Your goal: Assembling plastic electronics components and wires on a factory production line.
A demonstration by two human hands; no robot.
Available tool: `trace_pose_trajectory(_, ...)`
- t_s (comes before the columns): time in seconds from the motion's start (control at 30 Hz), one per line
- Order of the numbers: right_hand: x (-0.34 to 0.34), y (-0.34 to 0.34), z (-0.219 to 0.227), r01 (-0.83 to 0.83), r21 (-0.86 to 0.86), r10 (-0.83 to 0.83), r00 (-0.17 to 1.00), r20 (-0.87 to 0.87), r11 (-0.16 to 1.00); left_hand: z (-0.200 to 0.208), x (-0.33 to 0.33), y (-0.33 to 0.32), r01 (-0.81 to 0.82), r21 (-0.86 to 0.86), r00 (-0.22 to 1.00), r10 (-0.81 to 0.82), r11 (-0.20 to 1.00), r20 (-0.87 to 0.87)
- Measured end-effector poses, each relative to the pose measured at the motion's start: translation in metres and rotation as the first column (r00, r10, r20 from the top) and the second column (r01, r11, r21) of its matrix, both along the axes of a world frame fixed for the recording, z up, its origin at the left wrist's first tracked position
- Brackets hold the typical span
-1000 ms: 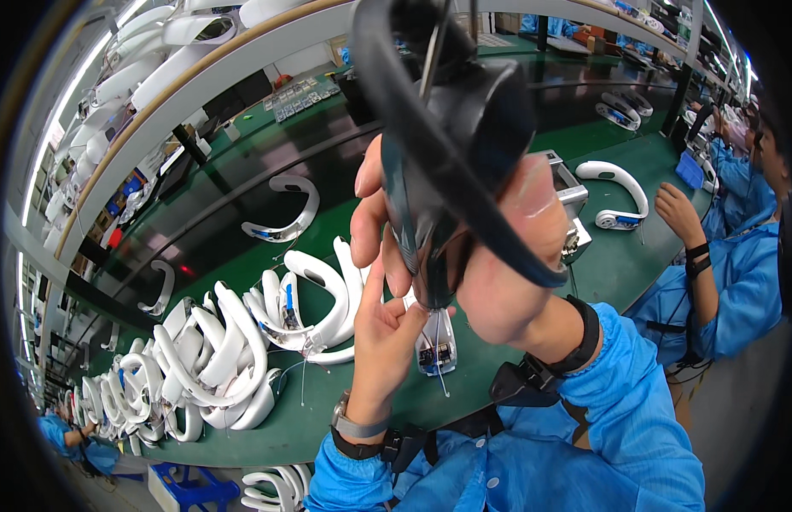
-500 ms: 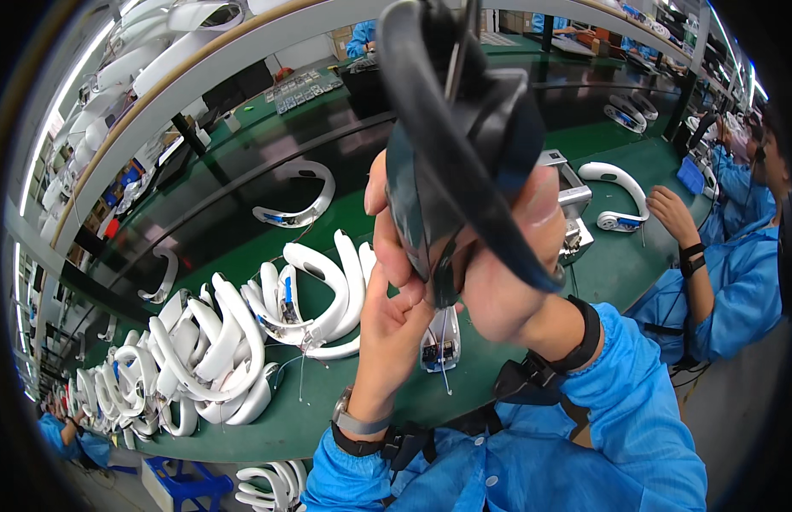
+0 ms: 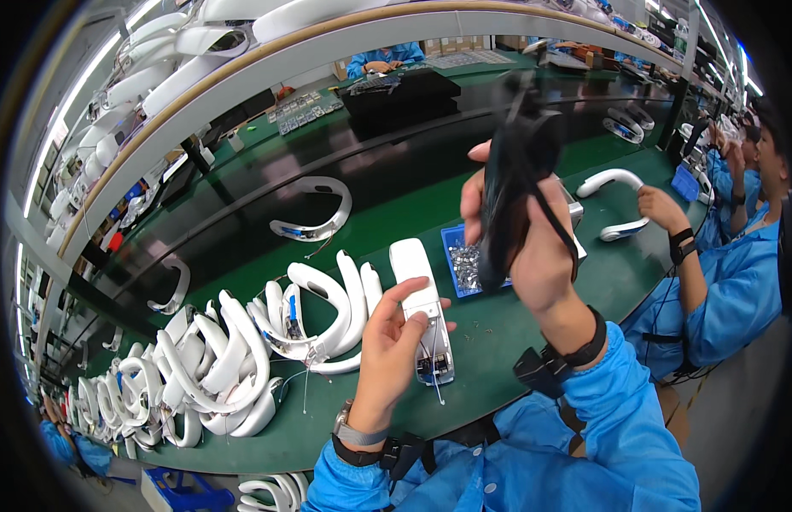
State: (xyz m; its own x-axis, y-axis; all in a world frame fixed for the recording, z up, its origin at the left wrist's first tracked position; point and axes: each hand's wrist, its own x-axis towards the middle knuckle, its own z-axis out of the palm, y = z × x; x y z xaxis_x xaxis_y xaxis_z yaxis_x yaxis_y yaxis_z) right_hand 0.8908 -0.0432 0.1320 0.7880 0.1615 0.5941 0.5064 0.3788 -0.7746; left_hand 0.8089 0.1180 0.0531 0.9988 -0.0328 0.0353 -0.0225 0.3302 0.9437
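Note:
My right hand (image 3: 543,260) is raised on the right, wrapped round a black hand-held tool (image 3: 507,183) with a thin dark strap or cable. Motion blurs the tool, so I cannot tell its exact kind. Lower down, my left hand (image 3: 387,346) grips a white neck fan (image 3: 409,260), thumb on its face and fingertips showing at the far edge. The lower end of this fan lies uncovered, with dark electronics (image 3: 432,367) and a thin wire trailing out. Beside my left hand lies a heap of white neck fans (image 3: 217,350), some with loose wires.
A blue tray (image 3: 452,239) of small metal parts stands behind my right wrist. More neck fans (image 3: 345,209) lie on the green bench (image 3: 328,427). A shelf (image 3: 268,60) loaded with white parts crosses above. At right, a co-worker's hand (image 3: 665,209) touches another fan (image 3: 614,177).
My hands were together at the black tool close to the view. The right hand has carried it away to the right; the left has come down onto the white neck fan.

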Motion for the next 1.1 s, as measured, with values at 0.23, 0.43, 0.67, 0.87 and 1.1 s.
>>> trace_pose_trajectory(0.23,-0.008,-0.037,-0.138,0.644,-0.359,-0.577,0.765,0.287,0.675,-0.011,0.001,0.008,0.010,0.017,1.000,-0.010,1.000,0.029)
trace_pose_trajectory(0.43,-0.009,-0.052,-0.177,0.361,-0.841,-0.194,0.932,0.307,0.403,-0.014,0.001,0.005,0.069,0.025,0.994,-0.071,0.997,0.088)
trace_pose_trajectory(0.67,0.000,-0.053,-0.182,0.364,-0.907,0.017,0.926,0.376,0.214,-0.011,0.000,0.000,0.026,0.034,0.998,-0.028,0.999,0.056)
trace_pose_trajectory(0.87,-0.023,-0.037,-0.121,0.103,-0.727,-0.114,0.993,0.034,0.679,-0.009,0.000,0.000,-0.018,0.071,0.999,0.015,0.997,0.050)
trace_pose_trajectory(1.1,-0.037,0.001,-0.077,0.057,-0.436,-0.058,0.998,0.012,0.898,-0.016,-0.005,-0.004,-0.109,0.104,0.993,0.103,0.989,0.059)
